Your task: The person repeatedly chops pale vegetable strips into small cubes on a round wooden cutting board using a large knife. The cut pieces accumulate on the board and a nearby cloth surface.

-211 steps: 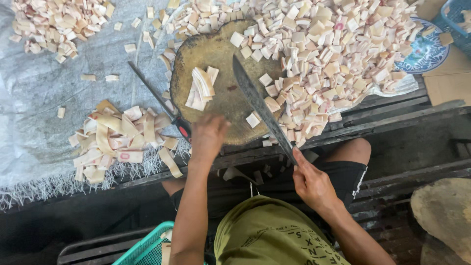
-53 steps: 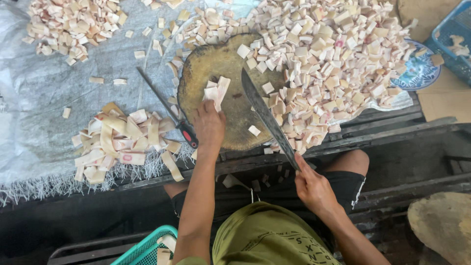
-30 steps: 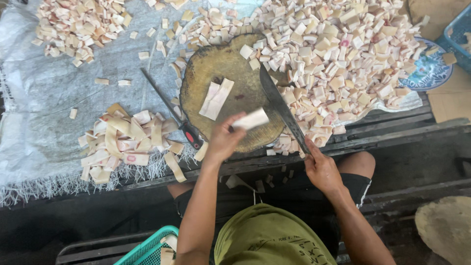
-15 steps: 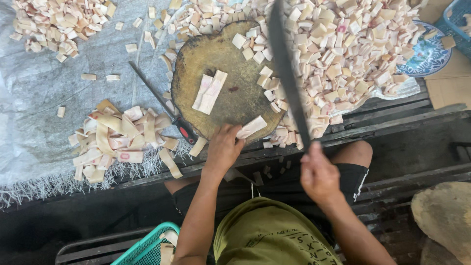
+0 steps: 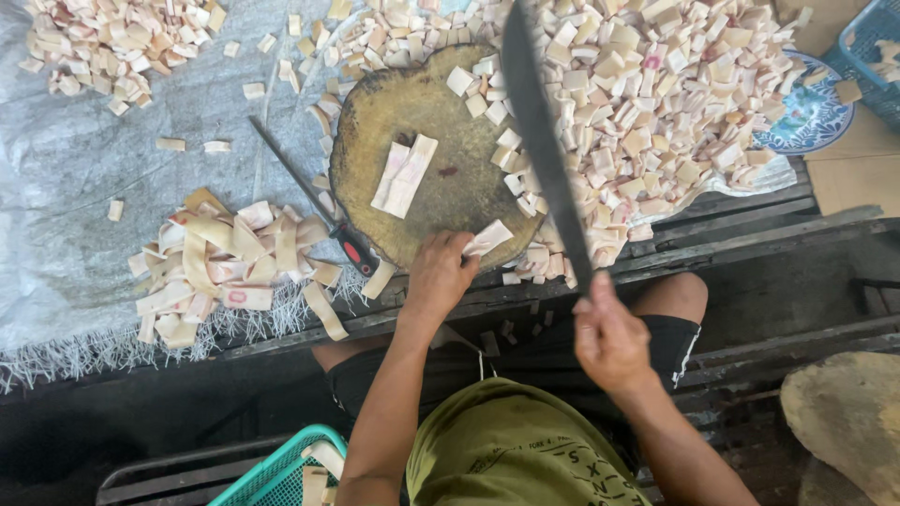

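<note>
As seen from the head camera, the left hand (image 5: pixel 441 274) pinches a pale cut strip (image 5: pixel 489 238) at the near edge of the round wooden chopping block (image 5: pixel 412 122). The strip is held against the block rim, its long axis running up and to the right, away from the fingers. The right hand (image 5: pixel 609 335) is clenched around the handle of a long dark cleaver blade (image 5: pixel 544 141), which is raised clear of the block and points away from the body. The strip lies just left of the blade line, so the left hand is the nearer one and the right hand stands apart from it. Two further long strips (image 5: pixel 403 176) lie side by side at the block centre, tilted the same way. A second knife with a red handle (image 5: pixel 314 201) rests left of the block, touching its rim. Uncut strips (image 5: pixel 225 267) are heaped on the grey sheet covering the surface (image 5: pixel 75 215); cut cubes (image 5: pixel 656 103) are piled right of the block. A patterned blue plate (image 5: pixel 816 117) sits beyond the cubes, and a green basket (image 5: pixel 281 473) shows at the lower edge.
</note>
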